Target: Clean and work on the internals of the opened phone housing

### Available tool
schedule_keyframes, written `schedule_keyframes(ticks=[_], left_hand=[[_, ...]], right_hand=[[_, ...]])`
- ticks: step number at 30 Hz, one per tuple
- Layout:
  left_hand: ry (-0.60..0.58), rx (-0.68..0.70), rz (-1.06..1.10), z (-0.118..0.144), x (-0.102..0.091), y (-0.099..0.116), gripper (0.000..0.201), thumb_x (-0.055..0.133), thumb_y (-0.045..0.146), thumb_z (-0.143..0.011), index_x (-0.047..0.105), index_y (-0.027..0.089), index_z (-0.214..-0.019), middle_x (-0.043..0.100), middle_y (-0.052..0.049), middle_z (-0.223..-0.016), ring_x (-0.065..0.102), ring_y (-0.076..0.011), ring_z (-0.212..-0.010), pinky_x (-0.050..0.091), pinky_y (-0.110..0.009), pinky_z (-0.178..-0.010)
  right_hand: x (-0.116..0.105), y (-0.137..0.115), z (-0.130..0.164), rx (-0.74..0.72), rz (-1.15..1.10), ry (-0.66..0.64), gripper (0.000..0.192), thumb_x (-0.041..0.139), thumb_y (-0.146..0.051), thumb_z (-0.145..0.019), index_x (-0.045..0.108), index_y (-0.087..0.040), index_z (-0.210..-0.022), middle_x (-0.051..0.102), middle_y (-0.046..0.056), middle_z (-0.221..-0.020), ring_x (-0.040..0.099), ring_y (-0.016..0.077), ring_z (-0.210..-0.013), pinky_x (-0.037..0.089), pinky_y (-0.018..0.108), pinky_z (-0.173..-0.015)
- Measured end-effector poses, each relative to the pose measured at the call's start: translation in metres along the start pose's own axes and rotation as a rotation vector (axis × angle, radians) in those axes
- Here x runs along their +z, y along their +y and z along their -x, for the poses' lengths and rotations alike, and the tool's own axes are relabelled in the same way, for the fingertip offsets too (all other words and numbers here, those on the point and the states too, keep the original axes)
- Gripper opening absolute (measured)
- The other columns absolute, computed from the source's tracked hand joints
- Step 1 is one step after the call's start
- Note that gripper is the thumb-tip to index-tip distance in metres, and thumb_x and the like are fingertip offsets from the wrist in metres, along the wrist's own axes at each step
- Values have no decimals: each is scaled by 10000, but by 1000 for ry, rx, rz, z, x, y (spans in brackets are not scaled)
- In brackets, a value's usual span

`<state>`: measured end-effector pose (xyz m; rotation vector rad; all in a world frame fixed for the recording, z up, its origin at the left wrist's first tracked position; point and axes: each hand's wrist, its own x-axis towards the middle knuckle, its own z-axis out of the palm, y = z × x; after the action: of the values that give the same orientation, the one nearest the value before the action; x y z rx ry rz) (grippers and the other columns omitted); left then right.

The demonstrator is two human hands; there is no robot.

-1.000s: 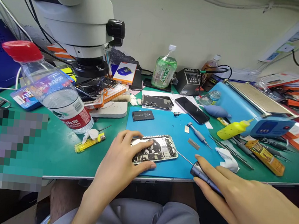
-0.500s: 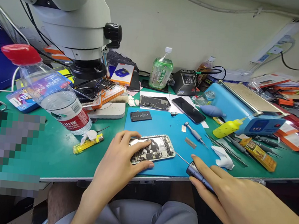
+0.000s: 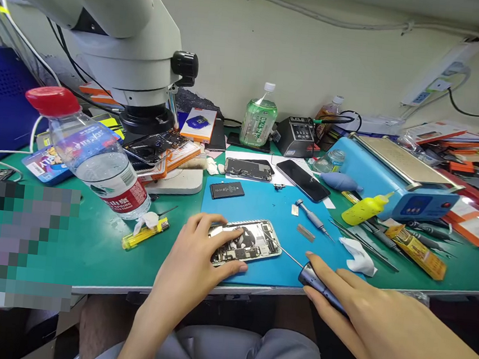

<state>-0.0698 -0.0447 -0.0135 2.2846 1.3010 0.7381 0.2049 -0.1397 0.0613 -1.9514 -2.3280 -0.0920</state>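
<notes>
An opened phone with its circuit board and inner parts exposed lies on the blue mat. My left hand grips its left end, fingers at the far edge and thumb at the near edge. In my right hand is a screwdriver with a dark metallic handle and a long thin shaft. Its tip reaches the right end of the phone; the exact contact point is too small to make out. Behind the phone lies a black battery. A small grey pen-like tool and a metal strip rest to the right.
A microscope and a water bottle stand at left, with a yellow lighter nearby. Behind the mat lie a phone screen and a black phone. Tweezers, a yellow bottle and a blue heating plate are at right.
The view has shifted slightly, so everything sits a little lower and further right. Both hands keep their hold, and the screwdriver tip stays at the phone's right end.
</notes>
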Motion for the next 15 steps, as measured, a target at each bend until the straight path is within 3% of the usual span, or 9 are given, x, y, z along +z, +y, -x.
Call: schedule_keyframes(ticks=[3, 6, 8, 10, 11, 13, 15], left_hand=[[-13, -18, 6, 0, -1, 1, 471, 829, 411, -920, 703, 407, -1374, 580, -26, -1438, 479, -319, -1373, 468, -555, -1170], [-19, -19, 17, 0, -1, 2, 502, 838, 395, -914, 691, 414, -1394, 570, -36, -1450, 480, -324, -1374, 472, -556, -1167], [-21, -14, 23, 0, -1, 2, 510, 843, 394, -909, 691, 419, -1395, 568, -39, -1456, 482, -328, -1374, 475, -561, -1163], [-17, -15, 28, -1, 0, 1, 508, 852, 404, -899, 701, 414, -1383, 570, -45, -1452, 488, -333, -1368, 480, -567, -1156], [-16, -15, 30, -1, 1, 1, 510, 856, 410, -894, 702, 414, -1380, 571, -47, -1449, 490, -336, -1366, 483, -567, -1150], [-9, -11, 38, 0, 1, 0, 503, 845, 408, -907, 692, 419, -1386, 574, -49, -1440, 497, -332, -1359, 493, -557, -1135], [22, 15, 30, 0, 0, 2, 439, 797, 363, -956, 688, 407, -1379, 591, -50, -1412, 511, -316, -1341, 499, -532, -1115]], right_hand=[[-2, 11, 3, -55, 24, -89, 449, 497, -404, -992, 773, -256, -1314, 784, 66, -1270, 823, 323, -774, 667, 418, -543], [-1, 31, 8, 80, -130, -89, 457, 517, -516, -1021, 729, -348, -1390, 774, 11, -1311, 805, 340, -1048, 699, 475, -805], [4, 46, 14, 222, -298, -98, 489, 543, -620, -998, 715, -405, -1402, 786, -5, -1298, 782, 333, -1126, 688, 455, -865], [14, 58, 21, 423, -499, -142, 620, 530, -731, -956, 701, -372, -1432, 841, 44, -1058, 814, 311, -841, 676, 385, -614], [21, 62, 24, 524, -612, -185, 722, 525, -788, -924, 674, -339, -1469, 832, 60, -909, 768, 286, -643, 603, 356, -455], [32, 64, 28, 647, -840, -233, 849, 583, -830, -867, 615, -293, -1524, 809, 69, -855, 673, 226, -512, 500, 305, -368], [40, 60, 26, 663, -1001, -220, 868, 666, -808, -834, 617, -262, -1506, 795, 77, -882, 647, 189, -528, 487, 270, -387]])
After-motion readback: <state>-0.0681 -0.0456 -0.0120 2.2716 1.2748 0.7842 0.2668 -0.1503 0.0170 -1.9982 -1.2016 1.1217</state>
